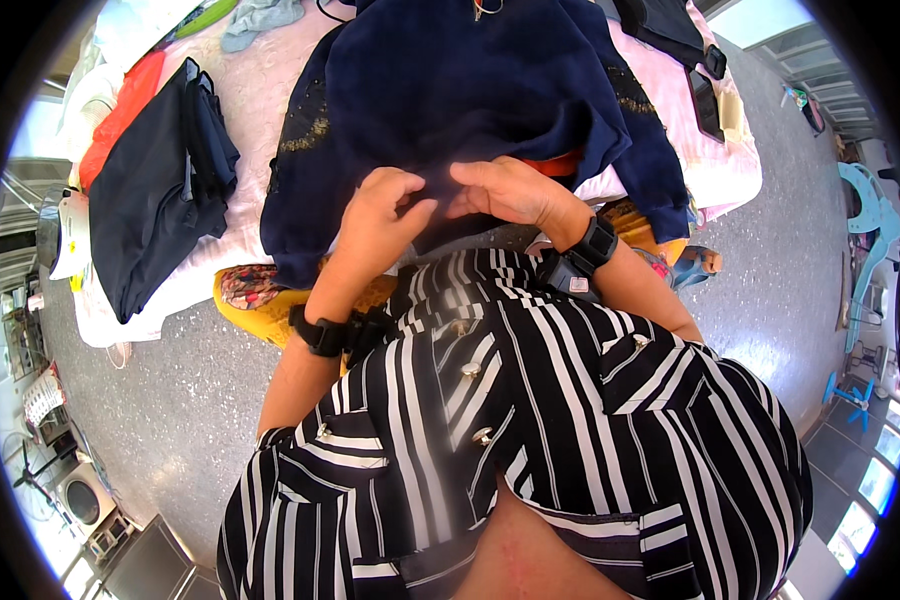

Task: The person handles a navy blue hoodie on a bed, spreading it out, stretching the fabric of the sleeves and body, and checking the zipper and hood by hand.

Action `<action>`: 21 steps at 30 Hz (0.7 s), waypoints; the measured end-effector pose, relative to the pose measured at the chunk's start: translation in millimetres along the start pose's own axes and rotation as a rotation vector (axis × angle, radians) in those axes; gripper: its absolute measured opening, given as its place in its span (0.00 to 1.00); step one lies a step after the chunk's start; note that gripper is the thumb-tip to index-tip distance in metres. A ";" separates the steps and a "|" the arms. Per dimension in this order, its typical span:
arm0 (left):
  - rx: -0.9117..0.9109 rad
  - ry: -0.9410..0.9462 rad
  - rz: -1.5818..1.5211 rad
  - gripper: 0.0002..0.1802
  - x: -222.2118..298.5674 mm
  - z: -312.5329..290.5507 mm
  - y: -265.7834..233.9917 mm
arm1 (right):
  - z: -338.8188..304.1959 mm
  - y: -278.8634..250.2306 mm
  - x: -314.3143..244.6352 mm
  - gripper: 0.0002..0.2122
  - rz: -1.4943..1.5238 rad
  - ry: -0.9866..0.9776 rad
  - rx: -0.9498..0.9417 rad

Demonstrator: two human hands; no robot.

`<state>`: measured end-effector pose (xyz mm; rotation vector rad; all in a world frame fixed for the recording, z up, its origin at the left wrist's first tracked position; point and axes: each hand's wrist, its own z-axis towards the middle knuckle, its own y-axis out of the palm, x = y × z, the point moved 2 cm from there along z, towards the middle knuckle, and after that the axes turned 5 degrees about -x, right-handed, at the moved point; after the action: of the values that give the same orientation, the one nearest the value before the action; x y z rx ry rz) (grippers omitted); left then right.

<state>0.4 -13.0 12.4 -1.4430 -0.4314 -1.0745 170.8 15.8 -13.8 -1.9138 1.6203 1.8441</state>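
A navy sweatshirt [470, 90] lies spread on the bed in front of me, with gold and black trim on both sleeves. Over its near hem is my left hand [382, 218], its fingers curved and a gap showing between thumb and forefinger. My right hand [515, 190] faces it a short way to the right, thumb and fingers likewise apart. I see no cloth pinched in either hand, though the fingertips are slightly blurred. Beside the right hand, an orange-red patch [555, 164] shows at the sweatshirt's opening.
Folded dark trousers [160, 190] lie on the pink bed cover [245, 120] at the left, beside a red cloth [120, 115]. A black phone-like device [705, 105] and a black bag [665, 30] are at the far right. Yellow fabric [260, 315] hangs at the bed's near edge.
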 end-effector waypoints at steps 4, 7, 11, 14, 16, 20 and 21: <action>0.023 0.003 0.038 0.11 -1.4 -0.3 3.1 | -0.9 5.2 -1.5 0.19 0.024 0.000 0.010; 0.048 0.020 -0.022 0.08 -1.8 1.9 2.9 | -2.5 5.2 -3.0 0.18 0.042 -0.004 -0.009; 0.066 0.016 0.011 0.06 -5.2 4.7 -8.4 | -1.0 5.3 -5.1 0.17 0.056 -0.014 0.001; 0.060 0.061 0.042 0.05 -3.7 5.5 -7.4 | 3.0 0.9 1.1 0.18 0.069 -0.026 0.021; 0.033 0.042 0.049 0.06 -5.0 5.1 -4.9 | 5.3 -3.1 6.5 0.19 0.036 -0.027 0.049; -0.008 0.025 0.072 0.06 -7.9 5.8 -1.2 | 3.9 -6.3 6.7 0.23 -0.107 0.005 0.129; -0.013 0.037 0.080 0.06 -7.2 6.2 -0.7 | 3.0 -6.2 5.3 0.24 -0.149 0.018 0.145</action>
<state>-1.5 -4.8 8.0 -1.4377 -0.3375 -1.0400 171.5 17.2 -22.3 -1.9361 1.5244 1.6122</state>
